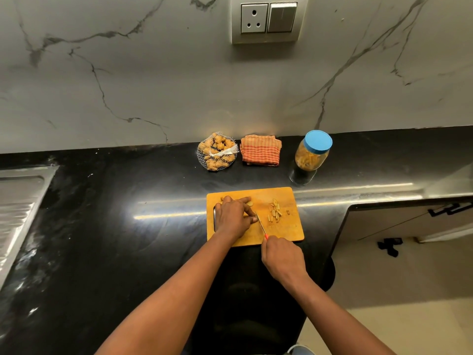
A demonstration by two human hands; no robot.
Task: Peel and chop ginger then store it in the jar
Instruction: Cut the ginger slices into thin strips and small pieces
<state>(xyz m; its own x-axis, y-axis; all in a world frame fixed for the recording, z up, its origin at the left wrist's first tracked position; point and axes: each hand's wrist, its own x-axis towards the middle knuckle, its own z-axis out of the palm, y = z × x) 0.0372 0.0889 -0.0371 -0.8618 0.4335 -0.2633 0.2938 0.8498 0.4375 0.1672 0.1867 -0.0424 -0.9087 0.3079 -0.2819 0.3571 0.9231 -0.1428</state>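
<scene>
The pale, peeled ginger piece [247, 201] lies on the rectangular wooden cutting board [286, 196], near the board's far left corner; the board sits at the near edge of the black stone worktop [128, 226]. The ginger is largely covered by the left hand [234, 217], which is closed down over it, fingertips pressed to the board. Only its right end shows, so its long axis is judged to run roughly parallel to the board's far edge, with the exposed end pointing toward the board's right edge.

The right hand [282, 260] is wrapped around the orange handle of a small thin-bladed knife [260, 222]. The blade runs from the board's near edge diagonally toward the far left, its tip just beside the left fingertips.

Risks, as judged:
- A cut to the left fingertips, because the blade tip is almost touching them.
- The ginger rolling or skidding under a downward stroke, since it is small and rounded.
- The cut ginger strips [274, 210], heaped toward the board's right edge, being swept onto the worktop.

The clear jar with the blue lid [313, 152] stands closed at the worktop's far edge, well apart from the board.
</scene>
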